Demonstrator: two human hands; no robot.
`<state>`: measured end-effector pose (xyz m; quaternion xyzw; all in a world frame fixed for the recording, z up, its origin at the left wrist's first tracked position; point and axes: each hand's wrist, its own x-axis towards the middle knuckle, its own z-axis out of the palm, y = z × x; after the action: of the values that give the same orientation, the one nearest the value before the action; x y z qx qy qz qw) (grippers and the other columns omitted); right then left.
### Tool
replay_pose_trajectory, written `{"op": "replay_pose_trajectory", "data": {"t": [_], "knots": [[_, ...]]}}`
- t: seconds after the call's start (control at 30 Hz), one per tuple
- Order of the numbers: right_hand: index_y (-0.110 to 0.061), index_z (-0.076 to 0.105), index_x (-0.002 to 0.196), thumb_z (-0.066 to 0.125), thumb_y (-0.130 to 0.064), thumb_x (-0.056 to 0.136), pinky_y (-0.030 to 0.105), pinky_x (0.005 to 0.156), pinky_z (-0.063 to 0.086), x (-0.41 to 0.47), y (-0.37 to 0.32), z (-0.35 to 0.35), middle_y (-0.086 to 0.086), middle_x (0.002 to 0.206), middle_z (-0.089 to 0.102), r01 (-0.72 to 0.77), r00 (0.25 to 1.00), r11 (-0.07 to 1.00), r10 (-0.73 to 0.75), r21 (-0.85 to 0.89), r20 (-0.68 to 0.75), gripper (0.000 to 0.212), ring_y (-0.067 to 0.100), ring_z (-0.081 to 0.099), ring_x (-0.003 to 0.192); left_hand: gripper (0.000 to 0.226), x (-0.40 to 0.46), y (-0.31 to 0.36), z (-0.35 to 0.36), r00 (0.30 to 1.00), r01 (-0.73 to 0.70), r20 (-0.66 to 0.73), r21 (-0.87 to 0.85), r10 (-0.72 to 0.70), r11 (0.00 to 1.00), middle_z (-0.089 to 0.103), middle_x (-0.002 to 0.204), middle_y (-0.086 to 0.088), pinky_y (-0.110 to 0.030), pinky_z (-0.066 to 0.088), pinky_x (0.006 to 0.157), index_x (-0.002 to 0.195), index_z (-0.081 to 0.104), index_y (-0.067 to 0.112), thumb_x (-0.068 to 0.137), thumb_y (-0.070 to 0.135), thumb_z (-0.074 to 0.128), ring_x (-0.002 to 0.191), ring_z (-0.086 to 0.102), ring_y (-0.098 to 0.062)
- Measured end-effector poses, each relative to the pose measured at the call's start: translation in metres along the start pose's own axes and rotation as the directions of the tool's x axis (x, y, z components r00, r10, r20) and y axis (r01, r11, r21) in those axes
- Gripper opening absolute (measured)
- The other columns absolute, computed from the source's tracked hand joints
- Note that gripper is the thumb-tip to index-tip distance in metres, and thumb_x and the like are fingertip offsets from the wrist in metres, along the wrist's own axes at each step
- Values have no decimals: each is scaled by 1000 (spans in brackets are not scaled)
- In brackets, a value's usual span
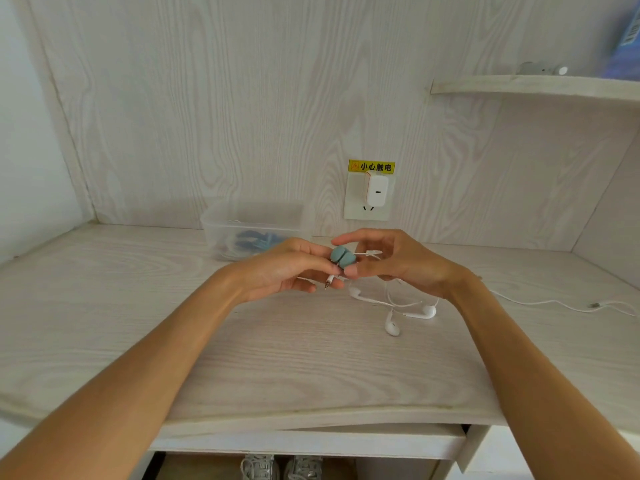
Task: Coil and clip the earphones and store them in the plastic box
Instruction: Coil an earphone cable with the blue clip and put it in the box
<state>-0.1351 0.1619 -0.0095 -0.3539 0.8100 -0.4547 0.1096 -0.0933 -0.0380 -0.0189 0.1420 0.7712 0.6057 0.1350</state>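
Above the middle of the desk, my left hand and my right hand together pinch a small teal clip. The white earphones' cable runs through the clip. Its jack plug hangs under my left fingers. Two white earbuds lie on the desk below my right hand, with loose cable between them and the clip. The clear plastic box stands behind my left hand against the back wall, open on top, with blue and white items inside.
A white charger sits in the wall socket behind my hands. A white charging cable trails across the desk's right side. A shelf juts out at upper right. Shoes show under the desk.
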Motion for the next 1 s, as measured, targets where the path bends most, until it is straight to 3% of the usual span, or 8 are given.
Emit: {"op": "replay_pose_trajectory", "data": {"t": [0.17,0.37,0.43,0.53,0.67,0.77,0.87,1.0], "knots": [[-31,68,111,71,-23,80,11,50,35,-1,2,-4,0,85,58,-23,1000,1000,23,17,-19,32,-2,47,57,22,0,0,-1,996,21,91,-22,-19,1000,73,102,0,-19,54,73,107,67,16,94,7,52,89,70,-8],[-35,69,108,73,-29,75,13,54,36,-3,1,-6,10,98,63,-70,991,997,71,-15,113,34,4,49,72,25,-3,-1,0,978,39,204,21,-43,999,70,114,-1,-19,53,87,115,64,16,95,8,51,104,67,-11],[-29,67,113,66,-24,79,14,50,32,-3,0,-10,-2,78,56,-71,988,988,50,139,150,34,4,42,61,26,-4,1,-1,972,53,229,-2,-51,999,70,114,-2,-19,53,83,115,63,15,95,6,50,101,68,-10],[-24,61,120,56,-14,90,14,42,23,-5,-2,-17,-6,71,50,-73,986,880,-8,469,168,32,2,31,48,27,-7,8,-1,967,40,254,-84,-17,996,72,107,0,-17,54,72,111,64,15,89,8,52,85,69,-5],[-22,61,118,57,-17,85,12,40,25,3,-1,-5,0,73,43,-85,995,831,43,550,90,34,1,30,44,32,-12,13,-1,953,20,302,-193,40,981,73,105,4,-16,54,68,113,63,15,84,13,52,82,69,-3],[-21,62,110,51,-11,92,13,40,27,13,-2,14,3,71,45,-71,997,849,73,524,16,23,3,34,49,32,-9,12,1,964,17,254,-344,75,939,72,110,0,-15,55,66,111,67,14,83,10,53,86,71,-5],[-18,60,88,36,-11,101,15,42,22,17,-5,27,-5,63,50,-84,995,833,97,547,6,28,2,30,47,30,-3,10,2,979,-17,162,-541,124,841,70,114,-7,-16,57,69,109,71,9,85,9,54,88,71,-7],[-15,53,85,34,-28,103,20,45,18,20,-4,36,-3,65,48,-94,993,859,118,503,-16,29,4,25,43,29,7,5,-1,979,-201,-105,-596,173,777,69,116,-5,-17,55,80,116,64,6,90,8,51,102,67,-7]]}}
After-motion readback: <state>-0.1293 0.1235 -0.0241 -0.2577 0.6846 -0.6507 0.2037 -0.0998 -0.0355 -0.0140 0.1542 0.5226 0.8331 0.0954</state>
